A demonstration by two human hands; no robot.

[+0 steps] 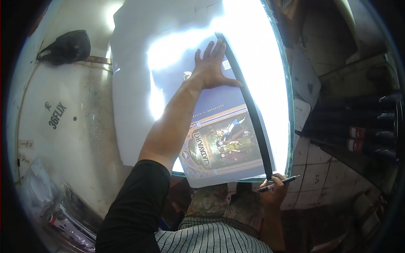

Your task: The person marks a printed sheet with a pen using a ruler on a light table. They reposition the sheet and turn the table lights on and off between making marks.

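Observation:
A printed sheet (228, 141), blue with an illustrated panel of figures, lies on a brightly lit, glass-edged surface (270, 63). Along its right side runs a long, narrow black strip (258, 130), which looks like a straightedge. My left hand (209, 69) rests on the upper part of the sheet, fingers spread. Its thumb and fingertips reach the strip. At the strip's lower end, by the near edge of the surface, my right hand (274, 192) is closed around a dark pen (287, 180). The pen lies crosswise in the fingers, and part of that hand is hidden.
A large pale sheet (130, 92) extends left of the print. Farther left, a black bag-like object (69, 46) sits on a white board (50, 90). Clear plastic packaging (40, 181) lies at lower left. Dark rolls or tubes (358, 122) are stacked at right above a tiled floor (314, 173).

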